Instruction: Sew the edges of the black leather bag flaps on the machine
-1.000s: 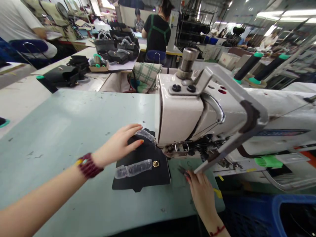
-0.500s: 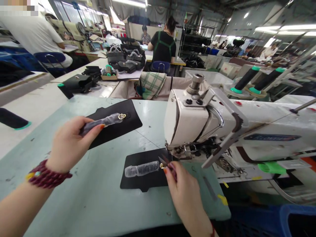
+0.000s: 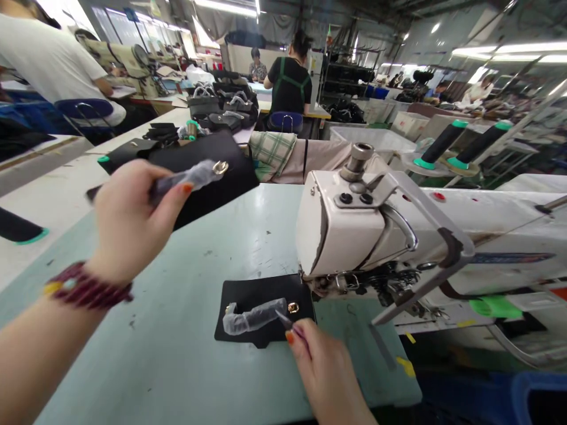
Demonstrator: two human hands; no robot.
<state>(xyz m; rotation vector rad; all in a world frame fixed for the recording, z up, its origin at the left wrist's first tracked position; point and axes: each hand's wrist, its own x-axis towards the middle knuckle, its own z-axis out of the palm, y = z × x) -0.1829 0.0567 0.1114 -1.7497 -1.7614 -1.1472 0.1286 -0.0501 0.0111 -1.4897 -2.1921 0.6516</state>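
My left hand (image 3: 137, 218) is closed around a plastic-wrapped bag handle (image 3: 195, 176), which has a gold ring at its end. The black panel (image 3: 221, 147) attached to that handle hangs raised and tilted above the table. On the table lies a second black panel (image 3: 261, 288), flat beside the sewing machine's needle area. It carries its own plastic-wrapped handle (image 3: 254, 319) with gold fittings. My right hand (image 3: 319, 360) grips thread snips (image 3: 286, 320), whose pointed blades are at the right end of this handle. Its fingers hide most of the snips' grip.
A white sewing machine (image 3: 349, 227) fills the right of the green tabletop (image 3: 186, 348). Black thread cones (image 3: 443, 144) stand behind it, and another cone (image 3: 22, 227) lies at left. Several black bags (image 3: 225, 103) sit on a farther table. Co-workers sit beyond.
My left hand has lifted its handle and panel up off the table. My right hand has drawn the snips down and slightly left; the lower handle now looks bent, its ring apart from my fingers.
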